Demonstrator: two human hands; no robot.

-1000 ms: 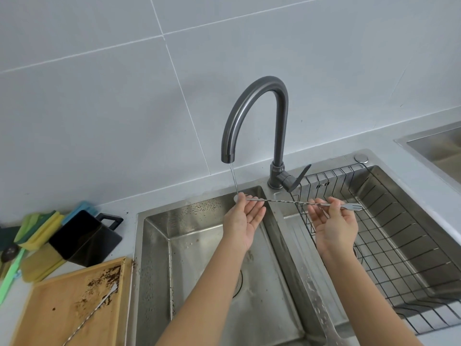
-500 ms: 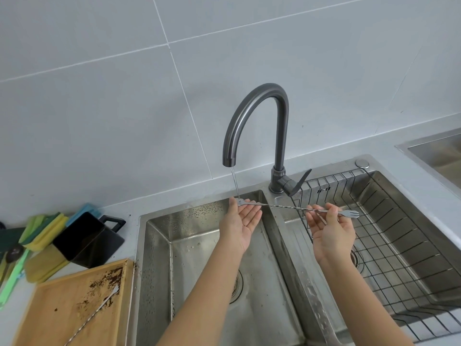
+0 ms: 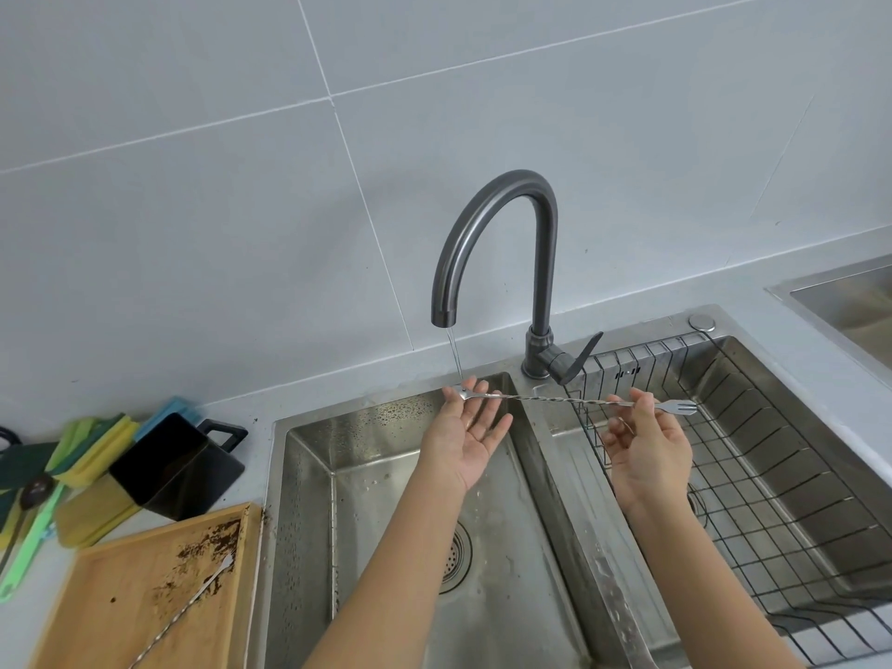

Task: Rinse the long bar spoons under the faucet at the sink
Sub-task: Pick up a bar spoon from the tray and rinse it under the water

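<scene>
Steel bar spoon (image 3: pixel 555 399) stays level under the faucet (image 3: pixel 497 243); my left hand (image 3: pixel 466 434), flat, has shifted beneath its bowl, right hand (image 3: pixel 647 444) pinching the shaft — rinse continuing.

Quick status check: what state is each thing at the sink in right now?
Faucet: running, thin stream.
Bar spoon: level, bowl under stream.
Left hand: open, palm up under bowl.
Right hand: pinching fork end.
Second spoon: lying on board.
Board: stained with brown residue.
</scene>
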